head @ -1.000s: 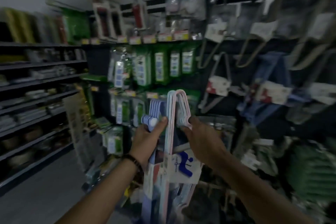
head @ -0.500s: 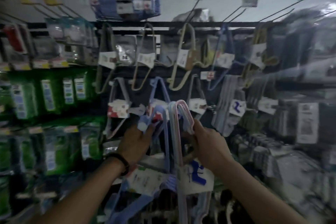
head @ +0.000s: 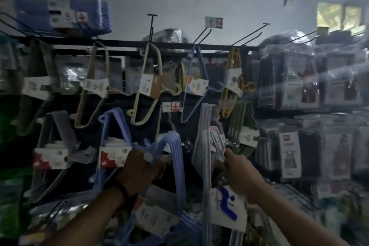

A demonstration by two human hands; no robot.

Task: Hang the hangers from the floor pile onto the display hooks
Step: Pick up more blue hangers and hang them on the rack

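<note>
Left fingers (head: 159, 163) curled tight round the top of a blue hanger bundle (head: 177, 166), left hand (head: 139, 168) gripping it from behind; right fingertips (head: 227, 154) pinching the upper bend of a pink-and-white hanger bundle (head: 207, 175), right hand (head: 238, 170) holding nothing else. Both bundles up off the floor, raised in front of the lower row of the display, just beside each other, not yet on any hook. Likely trouble first at the right-hand pinch: a long bundle held only near its top, card label (head: 227, 207) and lower length hanging free below, apt to swivel or slide out if tilted toward a peg. Next, tangling: the two bundles near enough to catch one another's hooks when drawn apart. Further out, crowding: a hung blue set (head: 113, 126) with a red-and-white card just left of the left hand, a pale grey set (head: 207, 114) right behind the pinched bundle, green hangers (head: 242, 118) beside that; easy to snag or knock one off its peg. Target peg tip on this row not made out in the dim, blurred view, so a real chance of missing it. Bare wire pegs (head: 200, 35) on the top rail (head: 123, 43) well above both hands: a long reach, with cream hangers (head: 151, 86) and yellow hangers (head: 233, 78) dangling in the way.
</note>
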